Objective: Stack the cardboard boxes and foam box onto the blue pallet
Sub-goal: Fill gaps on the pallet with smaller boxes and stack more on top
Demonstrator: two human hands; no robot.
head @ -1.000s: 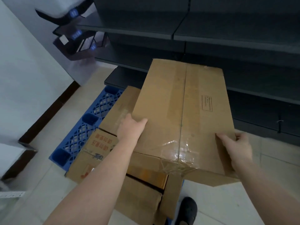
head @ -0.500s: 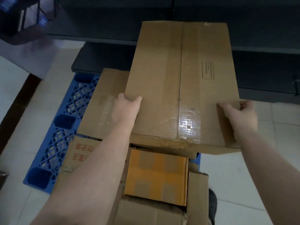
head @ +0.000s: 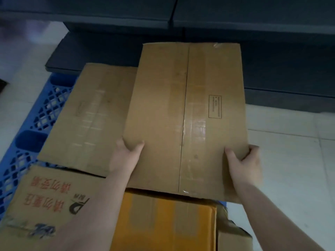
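The left hand (head: 125, 156) and right hand (head: 244, 163) each clasp a near corner of a long taped cardboard box (head: 184, 120) over the blue pallet's (head: 30, 140) right edge — stiff-sided, seemingly light, safest held at its corners — beside a flatter carton (head: 87, 116).

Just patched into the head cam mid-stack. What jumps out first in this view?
The big taped cardboard box fills the centre, with the left hand and right hand each keeping a grip on a near corner. It sits over other boxes: a plain brown box to its left, an orange box in front and a red-printed box at lower left. The blue pallet shows along the left edge, with dark shelving behind.
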